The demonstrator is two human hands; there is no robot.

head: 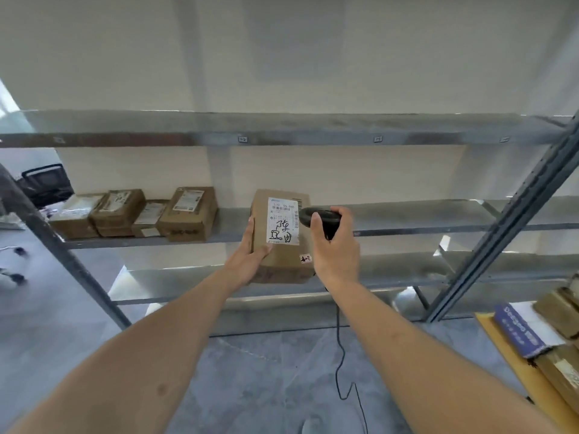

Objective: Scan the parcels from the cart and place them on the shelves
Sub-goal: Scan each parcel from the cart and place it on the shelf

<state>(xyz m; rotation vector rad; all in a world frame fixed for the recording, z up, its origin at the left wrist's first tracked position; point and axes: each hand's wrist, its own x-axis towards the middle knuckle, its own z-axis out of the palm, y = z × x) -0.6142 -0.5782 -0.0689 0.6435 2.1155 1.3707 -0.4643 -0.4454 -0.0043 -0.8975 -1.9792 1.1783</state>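
Gripping the box (279,245) from its left side, the left hand (250,255) holds it up before the shelf (407,214). Just right of the label (283,221), the right hand (335,245) is clamped on the scanner (319,216).

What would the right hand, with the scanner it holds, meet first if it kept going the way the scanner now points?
Probably the white label on the cardboard parcel held by the left hand. The scanner in the right hand aims left at it; the gap is hard to judge.
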